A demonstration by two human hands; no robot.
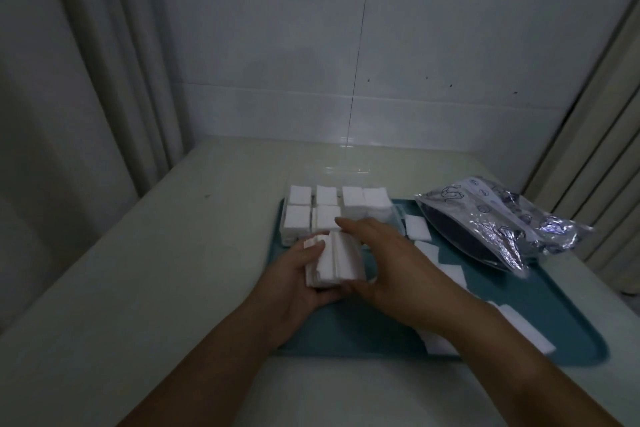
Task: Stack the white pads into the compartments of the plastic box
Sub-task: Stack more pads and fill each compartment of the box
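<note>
Both hands hold one stack of white pads (332, 262) above the near-left part of a teal tray (519, 302) on the pale desk (138, 270). The left hand (298, 284) cups the stack from below and the left, its thumb curled over the top edge. The right hand (388, 263) closes on the stack from the right, fingers reaching over its far side. Just beyond stands the clear plastic box (393, 218), its compartments (six seem filled, though the dim view blurs the dividers) holding pads. Loose pads (523, 326) lie on the tray to the right, near a crinkled foil bag (498, 218).
</note>
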